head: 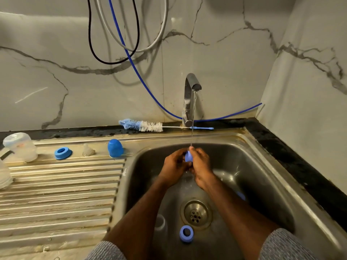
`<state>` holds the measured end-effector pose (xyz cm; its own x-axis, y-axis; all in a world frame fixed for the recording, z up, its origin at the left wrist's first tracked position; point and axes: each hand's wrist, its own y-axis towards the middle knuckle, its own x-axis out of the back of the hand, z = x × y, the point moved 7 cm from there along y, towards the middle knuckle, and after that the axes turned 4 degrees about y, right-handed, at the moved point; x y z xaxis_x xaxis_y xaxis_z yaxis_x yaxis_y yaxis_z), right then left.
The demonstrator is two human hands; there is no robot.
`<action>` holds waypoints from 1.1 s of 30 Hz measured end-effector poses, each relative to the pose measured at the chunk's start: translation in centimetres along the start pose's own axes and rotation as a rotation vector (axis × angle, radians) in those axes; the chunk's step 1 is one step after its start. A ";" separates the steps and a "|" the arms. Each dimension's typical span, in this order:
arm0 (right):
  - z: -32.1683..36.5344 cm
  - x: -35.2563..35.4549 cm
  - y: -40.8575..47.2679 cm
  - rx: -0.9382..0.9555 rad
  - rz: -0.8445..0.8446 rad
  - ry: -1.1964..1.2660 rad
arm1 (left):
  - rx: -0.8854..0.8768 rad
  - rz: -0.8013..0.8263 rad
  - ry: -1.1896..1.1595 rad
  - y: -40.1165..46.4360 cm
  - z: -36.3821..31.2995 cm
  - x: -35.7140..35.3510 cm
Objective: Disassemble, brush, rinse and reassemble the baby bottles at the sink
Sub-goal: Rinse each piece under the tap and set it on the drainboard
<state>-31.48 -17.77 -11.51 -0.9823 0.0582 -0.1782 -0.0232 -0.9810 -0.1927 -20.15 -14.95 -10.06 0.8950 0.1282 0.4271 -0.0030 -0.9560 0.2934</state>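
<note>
On the draining board, a clear bottle (22,147), blue ring (62,152), teat (87,150) and blue cap (115,148) are standing in a row. Over the sink (262,166), the left hand (173,166) and right hand (200,165) are together gripping a blue bottle part (188,157) under water running from the tap (191,94). Another blue ring (186,234) is lying near the drain (196,214).

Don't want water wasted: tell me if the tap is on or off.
On. A thin stream falls from the tap onto the blue part held in both hands.

No readable text, label, brand or number anywhere in head view
</note>
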 end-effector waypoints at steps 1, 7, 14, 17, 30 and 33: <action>0.0 0.5 0.1 -0.005 -0.043 -0.011 | -0.024 0.009 0.013 -0.1 -0.3 -0.3; -0.4 0.9 0.3 -0.178 0.062 0.193 | 0.016 -0.017 -0.002 0.0 0.1 -0.2; 0.0 0.6 0.7 0.004 0.059 0.128 | -0.064 -0.077 0.061 -0.2 -0.5 0.2; -0.1 1.5 0.8 0.016 -0.038 0.048 | -0.072 -0.047 0.084 -0.4 -0.9 -0.1; 1.4 1.4 0.7 -0.163 0.279 0.311 | 0.129 -0.111 -0.256 -0.4 0.0 0.2; 1.5 1.0 0.1 -0.131 0.335 0.238 | 0.139 -0.145 -0.213 -0.3 0.3 0.3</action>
<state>-32.70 -18.13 -10.23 -0.8611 -0.2032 -0.4660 0.3284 -0.9221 -0.2049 -19.74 -14.66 -10.27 0.9554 0.2214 0.1955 0.1793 -0.9607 0.2120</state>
